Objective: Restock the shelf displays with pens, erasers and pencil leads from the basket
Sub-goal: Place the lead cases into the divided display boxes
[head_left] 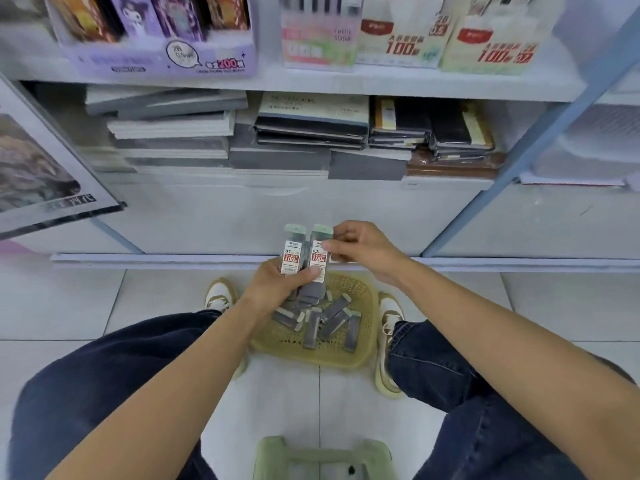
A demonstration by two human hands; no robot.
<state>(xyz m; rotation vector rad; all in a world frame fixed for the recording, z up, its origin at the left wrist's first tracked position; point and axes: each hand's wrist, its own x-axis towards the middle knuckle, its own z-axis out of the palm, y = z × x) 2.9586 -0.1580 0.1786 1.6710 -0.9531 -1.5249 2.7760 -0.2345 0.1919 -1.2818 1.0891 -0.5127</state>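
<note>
A yellow mesh basket [360, 351] sits on the floor between my feet, with several grey pencil lead cases [332, 317] loose inside. My left hand [277, 282] grips two upright lead cases [292, 251] side by side above the basket, their red and white 0.7 labels facing me. My right hand [363, 247] pinches the upper edge of the right-hand case [320, 252] with thumb and fingers. On the shelf above stand pencil lead display boxes: a purple one [162, 60] at the left and cream ones [485, 46] at the right.
Stacks of notebooks [311, 133] fill the lower shelf. A framed poster [41, 168] leans at the left. A blue shelf post [519, 150] slants down at the right. A green plastic stool [322, 459] is under me on the white tile floor.
</note>
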